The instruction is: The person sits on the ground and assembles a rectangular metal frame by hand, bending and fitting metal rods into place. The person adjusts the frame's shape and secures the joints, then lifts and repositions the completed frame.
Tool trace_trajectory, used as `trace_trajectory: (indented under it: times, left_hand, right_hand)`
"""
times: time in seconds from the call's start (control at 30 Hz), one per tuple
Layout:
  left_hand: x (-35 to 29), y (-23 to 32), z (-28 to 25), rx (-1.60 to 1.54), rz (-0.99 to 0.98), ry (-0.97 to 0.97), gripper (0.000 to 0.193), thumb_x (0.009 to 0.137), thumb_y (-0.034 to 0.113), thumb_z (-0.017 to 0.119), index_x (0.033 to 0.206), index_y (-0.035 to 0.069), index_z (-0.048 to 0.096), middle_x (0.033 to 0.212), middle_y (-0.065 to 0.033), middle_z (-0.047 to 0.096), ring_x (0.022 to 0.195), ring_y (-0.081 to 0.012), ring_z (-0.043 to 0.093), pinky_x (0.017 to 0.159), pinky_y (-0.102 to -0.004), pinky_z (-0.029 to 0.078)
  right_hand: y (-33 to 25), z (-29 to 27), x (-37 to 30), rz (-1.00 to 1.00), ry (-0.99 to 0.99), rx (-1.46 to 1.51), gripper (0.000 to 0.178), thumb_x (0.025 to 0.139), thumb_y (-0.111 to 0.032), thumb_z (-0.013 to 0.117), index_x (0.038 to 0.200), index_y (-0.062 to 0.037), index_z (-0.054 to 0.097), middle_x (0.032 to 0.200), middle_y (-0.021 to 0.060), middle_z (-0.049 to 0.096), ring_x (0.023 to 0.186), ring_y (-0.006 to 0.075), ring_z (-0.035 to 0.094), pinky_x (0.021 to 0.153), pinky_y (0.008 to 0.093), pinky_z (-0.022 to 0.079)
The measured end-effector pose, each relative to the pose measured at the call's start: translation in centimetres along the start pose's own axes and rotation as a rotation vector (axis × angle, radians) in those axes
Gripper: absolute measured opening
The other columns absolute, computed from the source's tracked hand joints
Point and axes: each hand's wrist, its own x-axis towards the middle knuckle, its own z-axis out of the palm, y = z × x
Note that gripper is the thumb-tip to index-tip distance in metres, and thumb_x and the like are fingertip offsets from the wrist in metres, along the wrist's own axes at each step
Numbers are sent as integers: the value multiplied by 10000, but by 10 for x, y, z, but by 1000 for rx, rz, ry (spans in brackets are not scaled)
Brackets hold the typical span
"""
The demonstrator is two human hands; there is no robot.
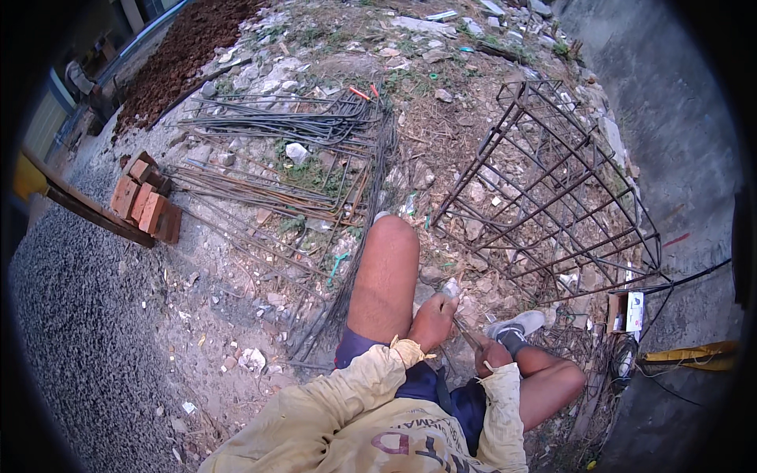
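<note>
My left hand (432,322) is closed in front of my raised knee, with a small pale thing (451,288) just beyond its fingers. What it grips is hidden. To its right and a little nearer me, my right hand (492,356) is wrapped round one end of a thin, dark, tool-like metal piece (471,337). That piece slants up toward the left hand; its kind is too small to make out. Ahead on the right stands a cage of tied steel bars (544,185), apart from both hands.
Bent steel bars (276,118) and longer rusty rods (260,189) lie ahead left. Bricks (146,201) sit beside a gravel heap (71,315). A grey wall (670,118) runs along the right, near a small white box (634,311). Rubble covers the ground; another person (79,79) is far left.
</note>
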Motion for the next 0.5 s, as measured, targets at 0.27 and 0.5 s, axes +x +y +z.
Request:
trace_trajectory:
  times: [0.27,0.5]
  left_hand:
    - [30,29,-14,118,50,48,352,928,319,541,783,-1,571,667,-109,544,643,-196,518,649,-351,436]
    - [51,46,4,332,297,-142,358,902,331,588,833,-20,564,718,-156,566,655,-287,534,658,-400,433]
  right_hand:
    - [24,-75,-22,-423,271,173,345,789,-39,507,1094,-106,654,888,158,651,799,361,626,700,412,507]
    - [40,-97,-18,-565,359,156,264,800,-80,505,1008,-57,667,883,122,665,762,308,651,686,394,525]
